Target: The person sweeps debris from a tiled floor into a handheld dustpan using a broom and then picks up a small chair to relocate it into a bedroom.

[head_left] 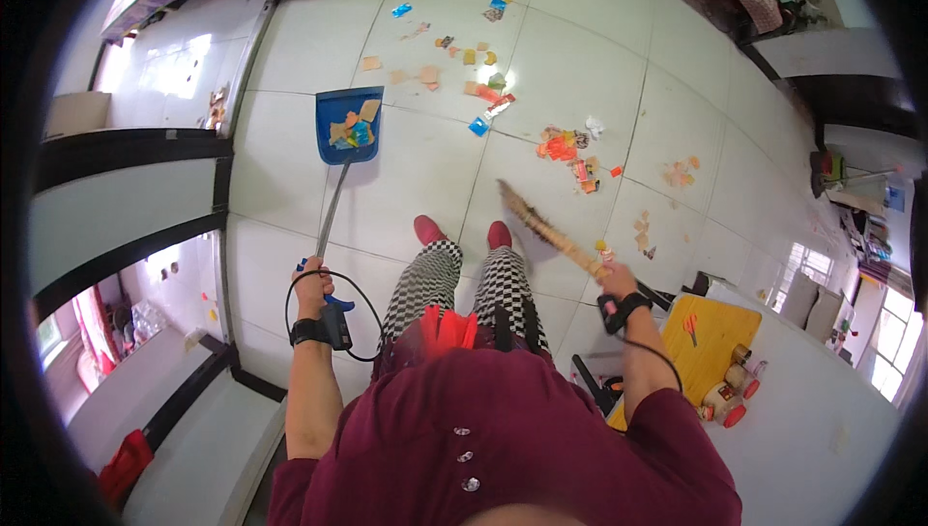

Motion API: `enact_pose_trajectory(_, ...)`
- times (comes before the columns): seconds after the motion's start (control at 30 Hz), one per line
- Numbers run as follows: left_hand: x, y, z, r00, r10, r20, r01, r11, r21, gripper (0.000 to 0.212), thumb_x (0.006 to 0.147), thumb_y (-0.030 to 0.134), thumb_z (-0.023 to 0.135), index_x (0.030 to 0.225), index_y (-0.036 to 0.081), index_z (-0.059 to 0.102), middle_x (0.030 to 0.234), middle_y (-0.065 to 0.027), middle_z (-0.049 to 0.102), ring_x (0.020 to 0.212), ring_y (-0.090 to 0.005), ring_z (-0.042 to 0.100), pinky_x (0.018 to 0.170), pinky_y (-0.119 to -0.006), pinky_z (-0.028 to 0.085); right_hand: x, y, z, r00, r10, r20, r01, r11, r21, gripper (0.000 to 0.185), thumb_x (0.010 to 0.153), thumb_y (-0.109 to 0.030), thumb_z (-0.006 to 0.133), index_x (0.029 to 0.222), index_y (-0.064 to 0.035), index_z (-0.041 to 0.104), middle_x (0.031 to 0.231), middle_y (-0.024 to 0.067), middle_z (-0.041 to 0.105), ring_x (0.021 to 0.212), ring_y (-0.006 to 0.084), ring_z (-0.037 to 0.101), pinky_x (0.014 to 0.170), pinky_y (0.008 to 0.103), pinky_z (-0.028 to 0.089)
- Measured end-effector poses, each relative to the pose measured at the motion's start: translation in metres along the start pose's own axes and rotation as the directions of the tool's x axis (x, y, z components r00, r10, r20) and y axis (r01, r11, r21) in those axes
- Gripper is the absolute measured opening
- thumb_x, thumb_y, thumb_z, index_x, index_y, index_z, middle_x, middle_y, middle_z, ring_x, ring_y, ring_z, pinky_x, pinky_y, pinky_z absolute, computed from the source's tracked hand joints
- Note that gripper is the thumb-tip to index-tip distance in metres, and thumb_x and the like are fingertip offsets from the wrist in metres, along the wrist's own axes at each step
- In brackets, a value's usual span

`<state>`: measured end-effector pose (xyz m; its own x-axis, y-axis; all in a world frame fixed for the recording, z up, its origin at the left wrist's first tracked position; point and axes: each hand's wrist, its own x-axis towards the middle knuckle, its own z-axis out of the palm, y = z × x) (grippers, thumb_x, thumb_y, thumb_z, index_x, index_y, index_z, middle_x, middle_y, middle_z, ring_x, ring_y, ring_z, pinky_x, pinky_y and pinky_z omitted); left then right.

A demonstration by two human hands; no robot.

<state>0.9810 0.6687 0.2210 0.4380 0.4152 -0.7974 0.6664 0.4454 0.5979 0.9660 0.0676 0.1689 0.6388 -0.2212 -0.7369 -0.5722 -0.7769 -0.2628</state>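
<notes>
My left hand (313, 287) grips the handle of a long-handled blue dustpan (324, 152). Scraps of paper and wrappers (354, 133) lie in its pan, which is at the far left of my feet. A straw broom (551, 231) is in my right hand (618, 281), angled up and left with its head near my right shoe. The broom looks slightly blurred. On the tiled floor (428, 156) lie red and orange scraps (560, 149) beyond the broom, and a blue wrapper (478, 126) between them and the dustpan.
More scraps (429, 76) are strewn farther ahead, with pale bits (679, 172) to the right. At right, a yellow board (714, 323) bears orange scissors (690, 326) and several jars (725, 403). A white wall with dark trim (130, 189) runs along the left.
</notes>
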Motion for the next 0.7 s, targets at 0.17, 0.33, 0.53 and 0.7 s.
enact_pose_trajectory(0.17, -0.046, -0.026, 0.044, 0.999, 0.024, -0.045, -0.025, 0.999, -0.023, 0.017, 0.075, 0.015, 0.05, 0.062, 0.011, 0.04, 0.049, 0.0018, 0.037, 0.034, -0.0054, 0.03, 0.029, -0.02, 0.023, 0.026, 0.034, -0.036, 0.938, 0.052, -0.343, 0.024, 0.977, 0.212, 0.028, 0.064, -0.013, 0.056, 0.091, -0.0046, 0.059, 0.077, 0.0163, 0.06, 0.072, 0.028, 0.058, 0.064, 0.0343, 0.044)
enact_pose_trajectory(0.33, -0.058, -0.054, 0.047, 0.991, 0.045, -0.125, -0.049, 0.998, -0.03, 0.015, 0.074, 0.013, 0.05, 0.063, 0.011, 0.04, 0.049, 0.0014, 0.038, 0.034, -0.0055, 0.031, 0.029, -0.02, 0.023, 0.004, 0.058, -0.02, 0.921, 0.104, -0.375, 0.077, 0.896, 0.438, 0.042, 0.067, -0.009, 0.056, 0.108, -0.002, 0.052, 0.082, 0.0144, 0.059, 0.073, 0.023, 0.058, 0.067, 0.0308, 0.044)
enact_pose_trajectory(0.53, -0.059, -0.067, 0.043, 0.989, 0.011, -0.146, -0.03, 0.991, -0.127, 0.018, 0.073, 0.013, 0.051, 0.061, 0.01, 0.039, 0.049, 0.0004, 0.039, 0.034, -0.0057, 0.032, 0.029, -0.02, 0.023, -0.005, 0.078, -0.008, 1.0, -0.007, -0.014, 0.01, 0.967, 0.254, 0.053, 0.068, -0.006, 0.059, 0.119, -0.0084, 0.044, 0.063, 0.0057, 0.053, 0.044, 0.011, 0.046, 0.037, 0.0246, 0.037)
enact_pose_trajectory(0.7, -0.077, -0.098, 0.011, 0.987, -0.046, -0.152, 0.01, 0.973, -0.229, 0.019, 0.073, 0.013, 0.052, 0.06, 0.011, 0.037, 0.049, 0.0008, 0.038, 0.034, -0.0059, 0.032, 0.029, -0.021, 0.022, -0.001, 0.047, -0.023, 0.972, -0.15, 0.18, 0.166, 0.983, -0.075, 0.044, 0.06, -0.018, 0.063, 0.101, -0.0056, 0.058, 0.088, 0.0168, 0.06, 0.077, 0.0272, 0.059, 0.067, 0.0325, 0.046)
